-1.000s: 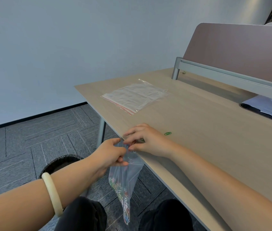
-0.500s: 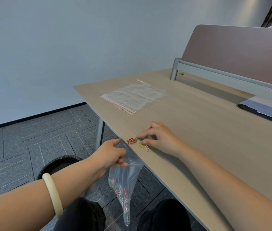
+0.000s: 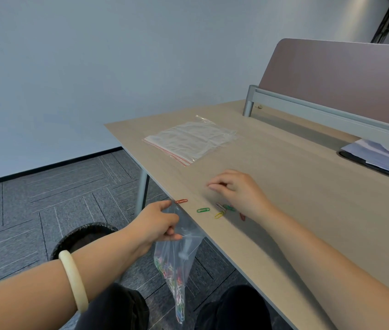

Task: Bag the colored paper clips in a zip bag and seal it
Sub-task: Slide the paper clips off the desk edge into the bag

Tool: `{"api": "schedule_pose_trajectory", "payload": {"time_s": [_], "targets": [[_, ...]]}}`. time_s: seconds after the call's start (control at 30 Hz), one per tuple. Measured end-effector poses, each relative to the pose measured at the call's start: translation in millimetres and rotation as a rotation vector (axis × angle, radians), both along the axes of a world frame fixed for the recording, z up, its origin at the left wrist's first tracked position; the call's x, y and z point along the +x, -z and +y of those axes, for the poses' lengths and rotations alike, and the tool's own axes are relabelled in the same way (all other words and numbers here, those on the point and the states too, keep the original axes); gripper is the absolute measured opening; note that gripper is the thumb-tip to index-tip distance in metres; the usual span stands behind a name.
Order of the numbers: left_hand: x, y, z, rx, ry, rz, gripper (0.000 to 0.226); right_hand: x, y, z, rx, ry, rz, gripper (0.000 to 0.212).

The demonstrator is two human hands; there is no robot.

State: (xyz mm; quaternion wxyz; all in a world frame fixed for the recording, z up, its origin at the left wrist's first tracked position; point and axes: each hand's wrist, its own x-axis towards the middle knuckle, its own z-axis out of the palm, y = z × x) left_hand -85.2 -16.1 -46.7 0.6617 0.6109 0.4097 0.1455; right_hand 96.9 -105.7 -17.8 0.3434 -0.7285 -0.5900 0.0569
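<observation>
My left hand (image 3: 156, 222) pinches the mouth of a clear zip bag (image 3: 179, 256) just below the table's front edge; the bag hangs down, with several colored paper clips (image 3: 172, 279) in its lower part. Loose clips lie on the table near that edge: a red clip (image 3: 181, 201), a green clip (image 3: 203, 210), a yellow clip (image 3: 219, 215), and a silver one beside another green one under my wrist. My right hand (image 3: 236, 191) hovers over the table just behind them, fingers curled loosely, with nothing visible in it.
A stack of empty zip bags (image 3: 188, 140) lies farther back on the wooden table (image 3: 307, 210). A partition (image 3: 331, 75) bounds the table's far side, with papers on a dark tray (image 3: 379, 160) at the right. A black bin (image 3: 81, 236) stands on the floor below my left arm.
My right hand has drawn back from the table edge and lifted, leaving several clips spread along the edge. My left hand still holds the bag in the same place.
</observation>
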Motion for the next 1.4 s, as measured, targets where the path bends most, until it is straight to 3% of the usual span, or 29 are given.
{"api": "schedule_pose_trajectory", "payload": {"time_s": [0.27, 0.4, 0.6, 0.7, 0.83, 0.97, 1.1, 1.27, 1.4], "targets": [[-3.4, -1.1, -0.9, -0.002, -0.001, 0.002, 0.067, 55.1, 11.7, -42.5, -0.38, -0.028, 0.091, 0.051], [-6.0, -2.2, -2.7, -0.004, -0.009, -0.002, 0.067, 52.6, 14.2, -43.2, -0.378, -0.042, 0.059, 0.052], [-7.1, -1.2, -1.7, -0.016, -0.01, -0.01, 0.066, 21.9, 25.2, -24.6, -0.223, -0.062, -0.104, 0.035], [-7.0, -1.5, -2.5, -0.013, -0.008, -0.015, 0.066, 19.2, 21.5, -22.8, -0.196, -0.087, -0.05, 0.031], [-8.9, -2.3, -2.7, -0.02, -0.008, -0.021, 0.066, 43.3, 8.8, -44.3, -0.334, -0.105, 0.082, 0.039], [-9.4, -1.8, -1.3, -0.02, -0.013, -0.018, 0.066, 50.4, 14.3, -51.4, -0.542, -0.142, -0.092, 0.062], [-8.3, -2.5, -2.0, -0.022, -0.007, -0.013, 0.066, 38.1, 21.2, -39.0, -0.495, -0.071, -0.257, 0.053], [-6.7, -0.9, -0.7, -0.016, -0.013, -0.011, 0.067, 16.2, 32.4, -17.9, -0.323, -0.075, -0.278, 0.052], [-5.9, -0.6, 0.3, -0.012, -0.019, -0.008, 0.066, 6.5, 32.9, -5.9, -0.202, -0.074, -0.256, 0.039]]}}
